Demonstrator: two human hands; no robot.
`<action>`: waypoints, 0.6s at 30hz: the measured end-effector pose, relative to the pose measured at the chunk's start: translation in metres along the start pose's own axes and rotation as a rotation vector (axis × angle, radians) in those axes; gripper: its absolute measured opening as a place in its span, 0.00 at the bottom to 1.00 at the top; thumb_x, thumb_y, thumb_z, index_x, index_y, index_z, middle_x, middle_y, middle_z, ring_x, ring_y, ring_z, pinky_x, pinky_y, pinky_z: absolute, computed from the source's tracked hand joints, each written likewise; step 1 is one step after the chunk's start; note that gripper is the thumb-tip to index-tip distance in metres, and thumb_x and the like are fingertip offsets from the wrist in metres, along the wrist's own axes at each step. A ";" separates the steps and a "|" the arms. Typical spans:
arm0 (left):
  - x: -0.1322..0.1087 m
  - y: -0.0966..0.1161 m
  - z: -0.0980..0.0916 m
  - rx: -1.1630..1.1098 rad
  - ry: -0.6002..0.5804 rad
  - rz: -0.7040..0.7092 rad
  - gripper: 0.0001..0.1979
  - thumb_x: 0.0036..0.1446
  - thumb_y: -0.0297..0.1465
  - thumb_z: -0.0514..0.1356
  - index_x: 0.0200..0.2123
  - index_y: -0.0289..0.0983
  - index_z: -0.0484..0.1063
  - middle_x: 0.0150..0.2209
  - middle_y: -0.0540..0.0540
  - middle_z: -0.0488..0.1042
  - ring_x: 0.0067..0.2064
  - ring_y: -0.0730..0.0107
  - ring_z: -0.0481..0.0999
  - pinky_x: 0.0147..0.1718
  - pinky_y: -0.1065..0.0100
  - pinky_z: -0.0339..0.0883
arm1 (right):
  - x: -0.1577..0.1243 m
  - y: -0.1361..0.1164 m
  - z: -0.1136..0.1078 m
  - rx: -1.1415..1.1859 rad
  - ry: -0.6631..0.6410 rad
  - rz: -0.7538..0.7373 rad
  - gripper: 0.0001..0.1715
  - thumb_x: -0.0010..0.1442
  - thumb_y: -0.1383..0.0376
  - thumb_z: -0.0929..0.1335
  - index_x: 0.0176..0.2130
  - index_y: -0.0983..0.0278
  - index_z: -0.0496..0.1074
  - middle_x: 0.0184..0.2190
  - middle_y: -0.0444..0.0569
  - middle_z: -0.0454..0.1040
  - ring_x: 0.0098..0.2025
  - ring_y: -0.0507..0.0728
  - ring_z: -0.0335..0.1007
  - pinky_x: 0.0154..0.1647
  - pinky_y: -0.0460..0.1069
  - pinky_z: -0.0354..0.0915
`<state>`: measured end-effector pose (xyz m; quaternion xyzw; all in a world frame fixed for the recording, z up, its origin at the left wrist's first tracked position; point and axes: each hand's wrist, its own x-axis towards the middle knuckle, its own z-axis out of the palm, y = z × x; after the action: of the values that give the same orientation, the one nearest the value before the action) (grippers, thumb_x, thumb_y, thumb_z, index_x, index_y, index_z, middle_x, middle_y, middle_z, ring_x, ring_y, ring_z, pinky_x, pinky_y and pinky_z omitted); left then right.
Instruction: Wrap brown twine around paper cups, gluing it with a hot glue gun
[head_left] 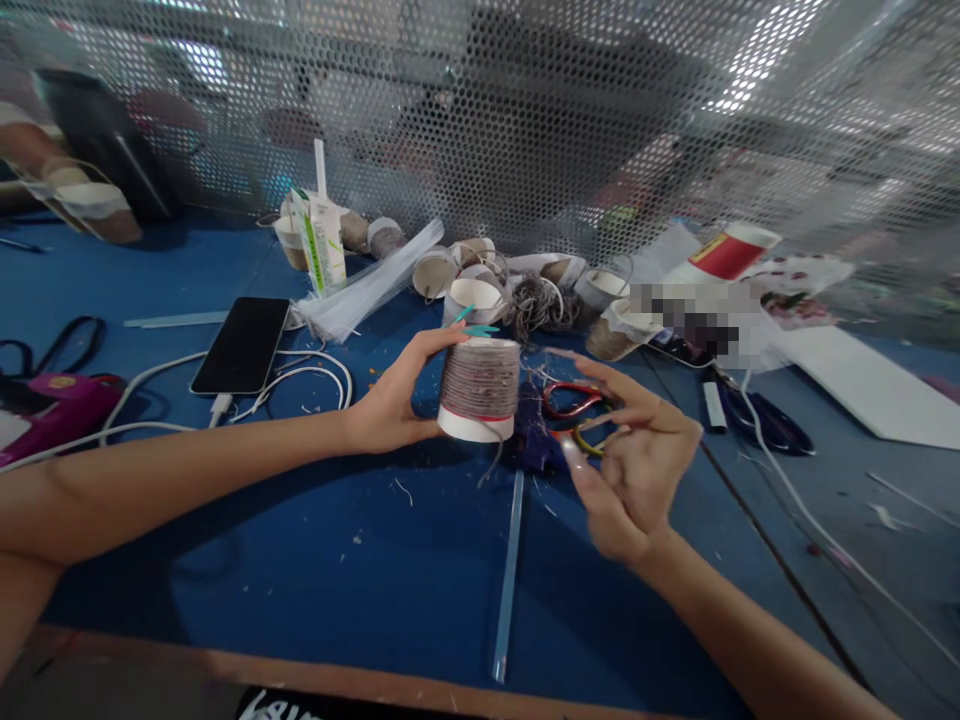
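My left hand is wrapped round a paper cup wound with grey cord, held upside down above the blue table. A loose end of cord hangs from the cup's lower rim. My right hand hovers to the right of the cup, fingers spread and partly blurred, holding nothing I can make out. Just behind its fingers lie red-handled scissors on the table. A clear glue stick lies on the table below the cup.
A black phone with a white cable lies at the left. Several cord-wrapped cups and a tangle of cord sit at the back by a perforated metal screen. A red paper cup, black scissors and a white board are at the right; a pink glue gun far left.
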<state>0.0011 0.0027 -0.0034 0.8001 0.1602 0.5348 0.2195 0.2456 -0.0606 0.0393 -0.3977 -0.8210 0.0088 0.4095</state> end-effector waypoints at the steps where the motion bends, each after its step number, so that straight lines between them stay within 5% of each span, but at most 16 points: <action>1: 0.000 -0.001 0.001 -0.019 0.007 -0.001 0.41 0.53 0.37 0.70 0.64 0.44 0.52 0.63 0.35 0.62 0.68 0.50 0.62 0.68 0.45 0.58 | 0.006 -0.002 -0.007 -0.034 -0.023 -0.042 0.18 0.63 0.61 0.62 0.52 0.57 0.53 0.62 0.63 0.61 0.62 0.72 0.62 0.58 0.72 0.59; 5: 0.001 -0.003 0.005 -0.076 0.050 -0.017 0.39 0.53 0.38 0.69 0.62 0.43 0.51 0.64 0.34 0.60 0.69 0.49 0.61 0.66 0.45 0.60 | 0.018 -0.005 -0.032 -0.327 -0.343 -0.066 0.24 0.58 0.58 0.67 0.51 0.64 0.59 0.54 0.65 0.67 0.55 0.71 0.68 0.52 0.66 0.67; 9: -0.001 -0.007 0.006 -0.087 0.102 -0.074 0.41 0.50 0.43 0.71 0.60 0.46 0.50 0.61 0.36 0.61 0.65 0.51 0.67 0.61 0.47 0.68 | 0.009 0.009 -0.037 -0.469 -0.526 -0.050 0.29 0.51 0.61 0.68 0.51 0.68 0.62 0.45 0.64 0.71 0.48 0.71 0.70 0.45 0.64 0.70; 13: -0.003 -0.009 0.005 -0.077 0.144 -0.072 0.42 0.49 0.47 0.70 0.59 0.47 0.48 0.58 0.38 0.61 0.61 0.53 0.70 0.56 0.50 0.73 | -0.001 0.017 -0.024 -0.553 -0.555 0.013 0.17 0.47 0.67 0.66 0.40 0.66 0.65 0.36 0.60 0.70 0.40 0.68 0.69 0.39 0.61 0.70; 18: -0.001 -0.005 0.006 -0.090 0.153 -0.036 0.41 0.51 0.45 0.70 0.61 0.47 0.50 0.60 0.39 0.60 0.60 0.56 0.70 0.58 0.52 0.72 | -0.001 0.018 -0.017 -0.545 -0.483 0.041 0.08 0.53 0.62 0.65 0.35 0.63 0.65 0.35 0.58 0.70 0.40 0.67 0.67 0.38 0.60 0.68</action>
<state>0.0058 0.0053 -0.0086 0.7432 0.1666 0.5971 0.2519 0.2692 -0.0537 0.0441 -0.4953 -0.8580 -0.1084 0.0824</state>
